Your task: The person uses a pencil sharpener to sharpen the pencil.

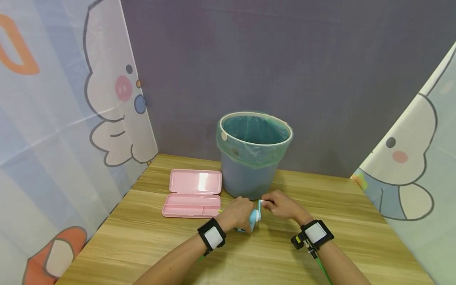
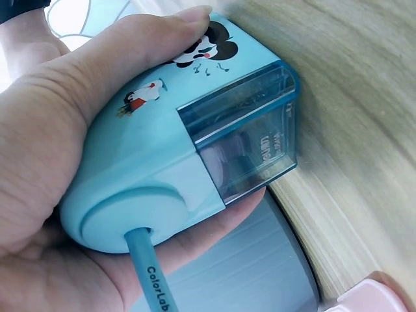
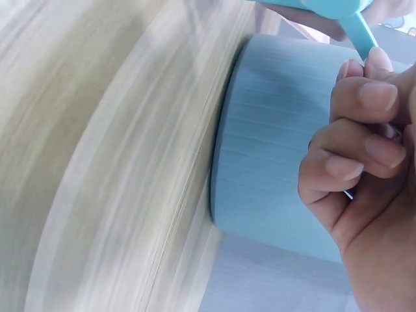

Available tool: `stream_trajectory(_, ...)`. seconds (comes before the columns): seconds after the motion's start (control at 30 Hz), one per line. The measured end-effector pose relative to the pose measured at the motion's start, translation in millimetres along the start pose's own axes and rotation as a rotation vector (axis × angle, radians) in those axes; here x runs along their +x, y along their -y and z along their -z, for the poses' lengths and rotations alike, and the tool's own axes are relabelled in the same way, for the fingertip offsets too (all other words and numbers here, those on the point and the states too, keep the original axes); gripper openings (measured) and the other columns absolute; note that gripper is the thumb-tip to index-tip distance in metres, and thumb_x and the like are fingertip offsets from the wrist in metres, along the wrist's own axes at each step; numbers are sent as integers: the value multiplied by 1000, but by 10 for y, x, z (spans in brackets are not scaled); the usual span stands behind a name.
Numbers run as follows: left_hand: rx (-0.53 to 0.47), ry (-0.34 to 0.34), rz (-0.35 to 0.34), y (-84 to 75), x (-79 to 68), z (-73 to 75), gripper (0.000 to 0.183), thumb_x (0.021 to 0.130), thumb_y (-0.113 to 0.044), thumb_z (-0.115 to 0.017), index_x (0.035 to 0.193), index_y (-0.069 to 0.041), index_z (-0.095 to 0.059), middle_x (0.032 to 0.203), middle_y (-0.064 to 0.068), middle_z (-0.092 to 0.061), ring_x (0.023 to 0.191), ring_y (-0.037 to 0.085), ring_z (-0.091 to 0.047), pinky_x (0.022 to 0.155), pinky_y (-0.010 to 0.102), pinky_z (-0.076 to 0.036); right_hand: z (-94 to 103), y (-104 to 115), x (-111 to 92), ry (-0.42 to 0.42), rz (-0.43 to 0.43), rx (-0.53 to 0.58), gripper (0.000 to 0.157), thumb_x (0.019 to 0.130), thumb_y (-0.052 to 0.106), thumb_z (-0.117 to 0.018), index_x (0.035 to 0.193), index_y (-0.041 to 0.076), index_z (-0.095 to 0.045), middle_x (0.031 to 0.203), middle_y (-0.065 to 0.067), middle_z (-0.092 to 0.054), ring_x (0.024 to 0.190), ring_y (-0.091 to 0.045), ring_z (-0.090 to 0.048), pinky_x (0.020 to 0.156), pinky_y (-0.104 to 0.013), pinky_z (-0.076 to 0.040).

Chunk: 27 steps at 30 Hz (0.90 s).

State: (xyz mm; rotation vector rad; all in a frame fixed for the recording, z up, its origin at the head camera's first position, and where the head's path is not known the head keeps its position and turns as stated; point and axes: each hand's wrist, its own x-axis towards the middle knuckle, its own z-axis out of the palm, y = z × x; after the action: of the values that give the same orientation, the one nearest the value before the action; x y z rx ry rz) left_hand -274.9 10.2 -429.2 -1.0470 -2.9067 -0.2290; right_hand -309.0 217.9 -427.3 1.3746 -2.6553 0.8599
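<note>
My left hand (image 1: pixel 236 213) grips a light blue pencil sharpener (image 2: pixel 146 153), its thumb lying along the side printed with cartoon figures. A blue pencil (image 2: pixel 151 273) marked ColorLab sticks out of the round end, and a see-through shavings drawer (image 2: pixel 250 140) shows on the sharpener. On the opposite end is the crank arm (image 3: pixel 356 34), standing up in the head view. My right hand (image 1: pixel 281 204) pinches the crank's white knob, fingers curled and mostly covering it. The sharpener is held on its side, low over the wooden table (image 1: pixel 285 253).
Right behind the hands stands a grey-blue bin (image 1: pixel 247 178) with a green liner over its rim. To its left lies an opened pink pencil case (image 1: pixel 192 211) with divided compartments. A grey cloth (image 1: pixel 320 79) hangs behind, and printed cloths border both sides.
</note>
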Motion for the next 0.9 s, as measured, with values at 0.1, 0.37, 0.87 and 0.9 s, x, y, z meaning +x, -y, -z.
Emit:
stream_trajectory(0.1, 12, -5, -5, 1, -6, 11, 40, 55, -37, -93, 77, -21, -64, 66, -12, -55, 59, 6, -53, 57, 21, -44, -11, -9, 15, 2, -1, -11, 32, 100, 5, -52, 68, 9, -52, 60, 15, -31, 51, 0, -27, 52, -17, -26)
stream_trajectory(0.37, 39, 14, -14, -8, -9, 13, 39, 58, -39, -91, 75, -21, -61, 65, -11, -53, 58, 6, -52, 55, 21, -43, -73, -75, 15, 6, -15, -28, 35, 102, 10, -51, 67, 11, -49, 58, 14, -28, 49, 0, -21, 50, -18, -23)
stream_trajectory(0.87, 34, 18, 4, -9, 3, 23, 43, 57, -40, -91, 81, -21, -63, 70, -10, -56, 62, 8, -54, 56, 22, -44, -137, -86, 21, 40, -53, -40, 35, 100, 7, -53, 66, 13, -49, 58, 14, -27, 49, 0, -23, 50, -18, -24)
stream_trajectory(0.9, 30, 18, 4, -6, 3, 16, 43, 56, -40, -91, 81, -21, -63, 70, -10, -56, 62, 8, -54, 56, 22, -44, -137, -82, 22, 43, -56, -36, 35, 100, 8, -53, 65, 12, -50, 58, 14, -27, 49, 0, -23, 50, -18, -24)
